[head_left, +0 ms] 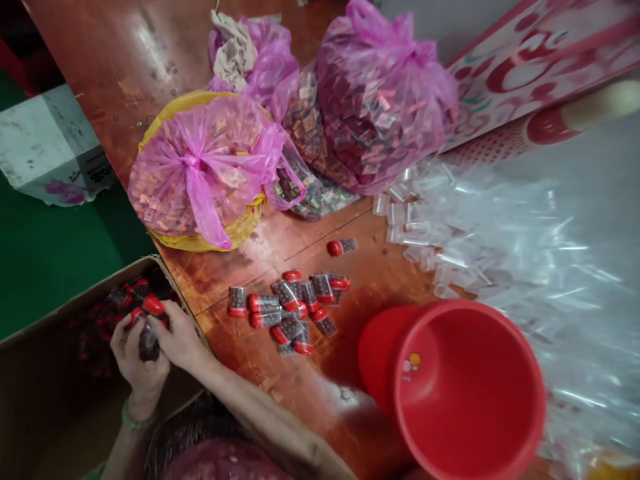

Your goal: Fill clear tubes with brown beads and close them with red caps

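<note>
Over the cardboard box point(107, 293) at the lower left, both of my hands are close together. My left hand point(137, 360), with a green bracelet at the wrist, has its fingers wrapped round small dark packets with red ends point(149, 340). Touching the same packets, my right hand point(181, 333) has its fingers closed beside a red end. More red and black packets point(97, 327) lie inside the box. A loose group of the same packets point(287, 293) rests on the wooden table point(245, 273), and one packet point(343, 247) lies apart.
A red bucket point(470, 387) stands at the lower right. Clear plastic sleeves point(500, 233) are heaped at the right. Pink bags point(387, 100) and a yellow-rimmed container point(250, 230) sit toward the back. A white box point(50, 140) is at the left.
</note>
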{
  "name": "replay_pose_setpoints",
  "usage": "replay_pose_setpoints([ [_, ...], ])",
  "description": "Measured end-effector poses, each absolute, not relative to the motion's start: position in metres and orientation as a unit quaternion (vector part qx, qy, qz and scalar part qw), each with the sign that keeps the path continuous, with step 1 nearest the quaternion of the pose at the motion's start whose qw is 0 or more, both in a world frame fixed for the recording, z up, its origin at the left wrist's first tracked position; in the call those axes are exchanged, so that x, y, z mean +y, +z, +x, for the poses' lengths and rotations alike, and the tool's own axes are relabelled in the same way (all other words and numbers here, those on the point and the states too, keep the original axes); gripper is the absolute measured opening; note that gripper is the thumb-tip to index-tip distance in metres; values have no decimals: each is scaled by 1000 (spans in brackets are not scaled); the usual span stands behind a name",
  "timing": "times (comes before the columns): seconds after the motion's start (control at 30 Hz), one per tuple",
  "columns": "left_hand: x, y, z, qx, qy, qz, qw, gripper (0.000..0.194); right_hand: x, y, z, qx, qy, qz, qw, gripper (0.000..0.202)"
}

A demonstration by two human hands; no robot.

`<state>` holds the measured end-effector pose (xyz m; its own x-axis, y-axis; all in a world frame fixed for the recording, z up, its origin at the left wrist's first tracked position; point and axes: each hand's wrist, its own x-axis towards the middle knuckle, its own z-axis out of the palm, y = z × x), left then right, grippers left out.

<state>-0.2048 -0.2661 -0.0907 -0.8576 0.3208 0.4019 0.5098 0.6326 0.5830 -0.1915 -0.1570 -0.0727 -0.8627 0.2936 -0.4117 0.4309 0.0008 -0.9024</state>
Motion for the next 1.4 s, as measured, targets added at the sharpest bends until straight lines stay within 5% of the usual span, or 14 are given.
replay_pose_setpoints([
  [0.2,-321,-127,-225,-943,-289,-161,11,37,-175,-79,-189,705,-639,219,217,73],
  [0.33,-290,-99,-228,-942,-272,-196,2,47,-105,-27,-148,760,-641,59,93,60],
  [0.4,-253,-78,-219,-912,-297,-282,-22,60,-50,-9,-117,817,-558,142,-11,62],
  [0.47,-209,-64,-202,-867,-291,-392,-103,78,5,-7,-84,863,-405,301,-25,82],
  [0.63,-123,-77,-160,-833,-130,-509,-172,117,84,-54,-28,810,-217,507,202,120],
  [1.03,-79,-93,-157,-770,-177,-594,-148,34,82,-83,-15,909,-154,382,64,58],
  [1.17,-73,-93,-146,-775,-159,-590,-161,29,77,-91,-10,918,-148,366,32,48],
  [1.4,-89,-89,-146,-771,-345,-494,-206,24,39,-55,-4,856,-300,415,-65,52],
])
